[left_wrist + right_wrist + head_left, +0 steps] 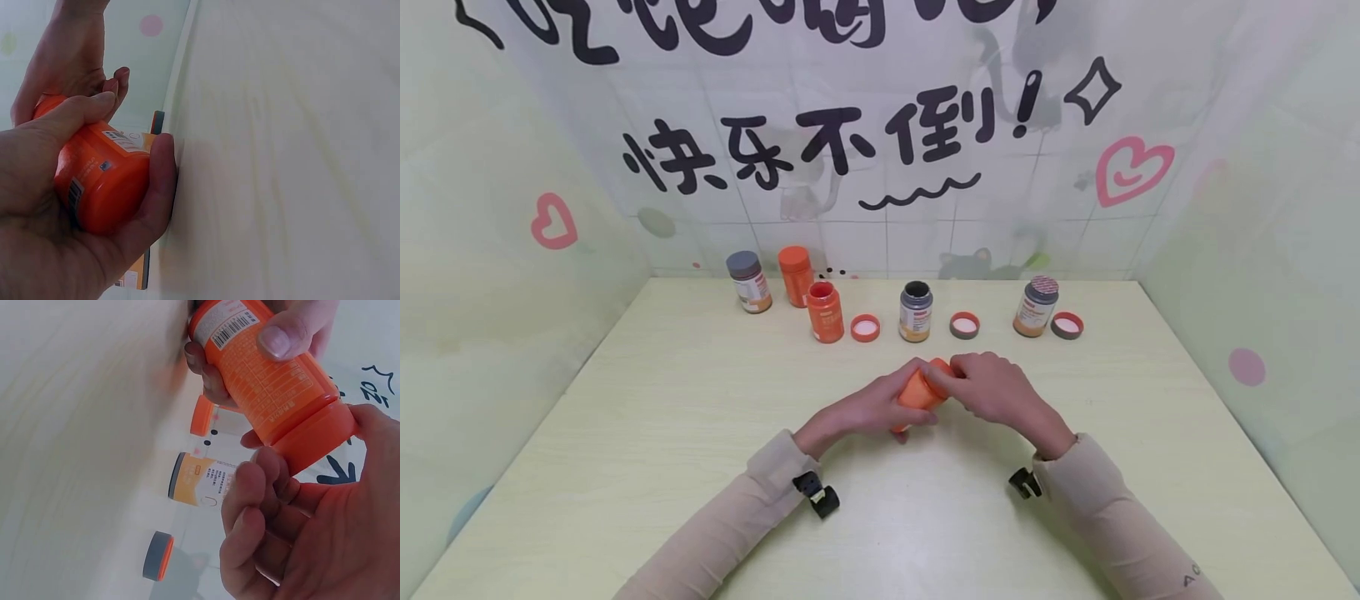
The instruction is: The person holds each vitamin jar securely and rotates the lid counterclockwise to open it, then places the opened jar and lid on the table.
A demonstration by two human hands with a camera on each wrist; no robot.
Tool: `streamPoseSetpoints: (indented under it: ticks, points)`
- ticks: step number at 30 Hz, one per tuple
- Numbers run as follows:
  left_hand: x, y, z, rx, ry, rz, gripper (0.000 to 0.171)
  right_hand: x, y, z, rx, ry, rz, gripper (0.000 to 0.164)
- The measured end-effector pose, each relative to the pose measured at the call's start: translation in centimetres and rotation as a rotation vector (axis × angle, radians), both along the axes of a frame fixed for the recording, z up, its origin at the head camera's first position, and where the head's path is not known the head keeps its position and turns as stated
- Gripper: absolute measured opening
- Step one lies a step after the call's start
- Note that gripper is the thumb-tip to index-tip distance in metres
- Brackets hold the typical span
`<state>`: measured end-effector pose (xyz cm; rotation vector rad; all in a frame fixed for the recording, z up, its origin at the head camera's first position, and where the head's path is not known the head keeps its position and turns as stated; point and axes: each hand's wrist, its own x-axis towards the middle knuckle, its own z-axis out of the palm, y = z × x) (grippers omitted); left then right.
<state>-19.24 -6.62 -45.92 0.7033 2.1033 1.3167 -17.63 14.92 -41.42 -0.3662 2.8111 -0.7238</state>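
Over the middle of the table, my left hand (876, 406) grips an orange supplement bottle (917, 394), its fingers and thumb wrapped round the body. The bottle is tilted, its cap end up and to the right. My right hand (996, 388) holds the orange cap (317, 436) between thumb and fingers. In the right wrist view the cap sits on the bottle's neck, and a barcode label faces the camera. The left wrist view shows the bottle's base in the left palm.
Along the back stand a grey-capped bottle (752, 289), an orange-capped bottle (796, 279), an uncapped orange bottle (827, 320), an uncapped grey bottle (915, 321) and a grey bottle with a foil-sealed mouth (1032, 313). Upturned caps lie beside them: one orange (865, 327), two grey (964, 325).
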Motion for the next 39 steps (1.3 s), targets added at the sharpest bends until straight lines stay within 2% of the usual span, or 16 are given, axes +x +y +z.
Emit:
streamPoseSetpoints:
  ticks: [9, 18, 24, 29, 39]
  points:
    - [0.1, 0.0, 0.1, -0.005, 0.002, -0.003, 0.064, -0.1, 0.1, 0.1, 0.062, 0.058, -0.033, 0.064]
    - [0.0, 0.0, 0.1, -0.002, 0.0, -0.012, 0.058, -0.1, 0.3, 0.2, 0.003, -0.003, 0.005, 0.056]
    - [0.0, 0.1, 0.1, -0.008, 0.002, -0.012, 0.058, -0.1, 0.9, 0.6, 0.01, -0.004, 0.036, 0.061]
    - [0.1, 0.2, 0.3, -0.006, 0.003, -0.009, 0.06, -0.1, 1.1, 0.7, 0.038, 0.016, 0.018, 0.066]
    - [0.1, 0.1, 0.2, -0.012, 0.0, -0.007, 0.056, -0.2, 1.0, 0.6, -0.014, -0.046, 0.053, 0.065]
